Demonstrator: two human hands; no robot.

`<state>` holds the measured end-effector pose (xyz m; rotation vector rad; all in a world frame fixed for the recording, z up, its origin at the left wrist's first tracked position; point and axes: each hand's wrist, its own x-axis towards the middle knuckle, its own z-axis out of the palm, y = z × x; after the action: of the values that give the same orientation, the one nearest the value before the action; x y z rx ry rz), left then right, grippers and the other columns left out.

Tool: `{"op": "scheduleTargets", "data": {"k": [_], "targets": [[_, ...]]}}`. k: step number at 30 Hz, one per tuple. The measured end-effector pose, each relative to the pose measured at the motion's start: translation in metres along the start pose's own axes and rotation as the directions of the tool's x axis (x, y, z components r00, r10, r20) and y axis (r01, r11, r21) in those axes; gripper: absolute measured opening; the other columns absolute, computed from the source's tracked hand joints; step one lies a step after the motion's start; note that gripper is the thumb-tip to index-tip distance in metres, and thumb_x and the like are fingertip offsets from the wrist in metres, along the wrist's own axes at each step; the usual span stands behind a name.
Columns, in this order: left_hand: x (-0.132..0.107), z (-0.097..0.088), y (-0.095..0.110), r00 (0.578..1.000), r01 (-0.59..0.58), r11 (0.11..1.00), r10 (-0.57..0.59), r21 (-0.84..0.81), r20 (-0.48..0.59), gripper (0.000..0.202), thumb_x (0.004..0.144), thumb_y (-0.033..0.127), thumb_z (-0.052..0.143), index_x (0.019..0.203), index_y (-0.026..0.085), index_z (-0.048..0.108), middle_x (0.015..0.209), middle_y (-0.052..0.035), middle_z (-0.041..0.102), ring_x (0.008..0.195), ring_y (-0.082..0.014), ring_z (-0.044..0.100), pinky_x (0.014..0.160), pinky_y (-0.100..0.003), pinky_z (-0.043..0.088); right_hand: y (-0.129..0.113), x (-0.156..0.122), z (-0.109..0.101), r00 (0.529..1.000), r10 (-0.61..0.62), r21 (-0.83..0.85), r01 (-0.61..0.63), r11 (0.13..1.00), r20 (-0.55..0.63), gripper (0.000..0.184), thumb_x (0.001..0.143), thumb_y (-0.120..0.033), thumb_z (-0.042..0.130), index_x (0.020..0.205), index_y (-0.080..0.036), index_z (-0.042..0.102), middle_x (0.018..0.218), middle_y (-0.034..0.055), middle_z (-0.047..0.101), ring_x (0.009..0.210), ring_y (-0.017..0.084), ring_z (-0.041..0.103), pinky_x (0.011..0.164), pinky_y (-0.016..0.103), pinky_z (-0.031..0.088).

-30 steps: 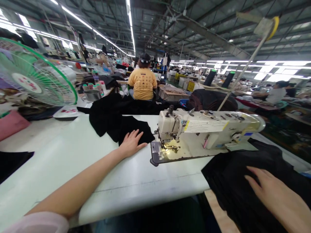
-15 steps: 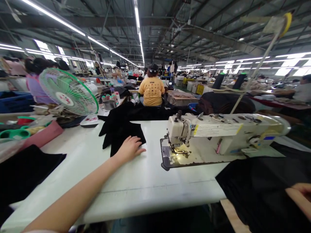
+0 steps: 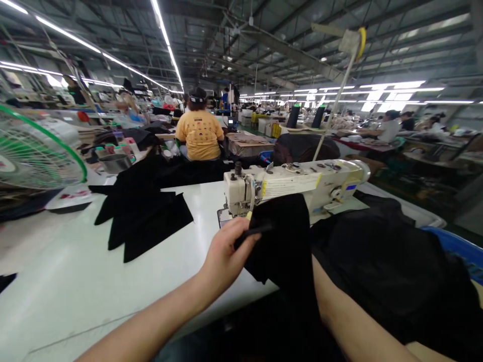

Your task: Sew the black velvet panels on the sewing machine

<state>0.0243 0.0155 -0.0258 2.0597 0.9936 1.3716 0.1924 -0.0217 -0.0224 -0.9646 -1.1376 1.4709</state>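
Observation:
My left hand (image 3: 231, 247) pinches the edge of a black fabric piece (image 3: 285, 241) between thumb and fingers, lifting it in front of the sewing machine (image 3: 290, 183). The raised cloth covers much of the machine's needle area. My right forearm (image 3: 341, 309) reaches up behind the same piece, which hides my right hand and its fingers. Left of the machine, several black cut pieces (image 3: 151, 226) lie fanned on the white table (image 3: 86, 281). A heap of black fabric (image 3: 381, 246) sits to the right, beside my right forearm.
A green-rimmed fan (image 3: 41, 151) stands at the left, near a metal bowl (image 3: 115, 163). Ahead sits a person in a yellow shirt (image 3: 199, 133). Thread cones (image 3: 293, 116) and a thread stand pole (image 3: 334, 108) rise behind the machine. A blue crate (image 3: 458, 246) is at the right.
My left hand has left the fanned pieces at the left and now grips a black piece before the machine. My right arm has come in from the right edge. The view has turned right.

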Motion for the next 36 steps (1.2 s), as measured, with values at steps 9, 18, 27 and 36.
{"op": "scheduleTargets", "data": {"k": [9,18,27,36], "targets": [[0.001,-0.016,-0.003,0.974,0.183,0.982,-0.188,-0.047,-0.125,0.036,0.093,0.040,0.054,0.124,0.022,0.060,0.121,-0.0087,0.065,0.114,-0.0256,0.059,0.099,-0.041,0.048,-0.024,0.002,-0.001,0.946,-0.289,-0.230,0.252,0.940,-0.143,0.036,0.086,-0.046,0.072,0.112,-0.021,0.068,0.107,0.0063,0.075,0.095,0.025,0.070,0.080,0.031,0.056],[-0.018,-0.027,0.028,0.975,0.146,0.982,-0.123,-0.116,0.186,0.071,0.081,0.023,0.071,0.147,0.026,0.043,0.148,-0.0087,0.051,0.137,-0.0284,0.047,0.116,-0.042,0.038,-0.021,-0.007,0.013,0.954,-0.263,-0.174,0.286,0.942,0.146,0.031,0.095,-0.043,0.061,0.118,-0.025,0.071,0.110,0.0038,0.074,0.101,0.025,0.068,0.090,0.033,0.053],[-0.016,-0.048,0.044,0.963,0.174,0.980,-0.149,-0.095,0.224,0.030,0.099,0.032,0.045,0.108,0.021,0.071,0.091,-0.0038,0.075,0.091,-0.0210,0.067,0.091,-0.034,0.054,-0.042,-0.024,0.011,0.988,-0.152,-0.076,0.149,0.986,-0.030,0.038,0.088,-0.049,0.064,0.114,-0.022,0.075,0.101,0.0071,0.076,0.100,0.032,0.068,0.091,0.042,0.053],[0.041,-0.116,0.030,0.964,0.263,0.950,-0.264,0.171,-0.019,0.029,0.082,0.045,0.064,0.074,0.017,0.071,0.066,0.0005,0.066,0.058,-0.0160,0.062,0.052,-0.024,0.050,-0.067,0.038,-0.036,0.804,-0.593,-0.748,0.413,0.520,0.032,0.026,0.081,-0.049,0.072,0.079,-0.024,0.078,0.094,0.0051,0.074,0.080,0.025,0.068,0.080,0.039,0.054]]}}
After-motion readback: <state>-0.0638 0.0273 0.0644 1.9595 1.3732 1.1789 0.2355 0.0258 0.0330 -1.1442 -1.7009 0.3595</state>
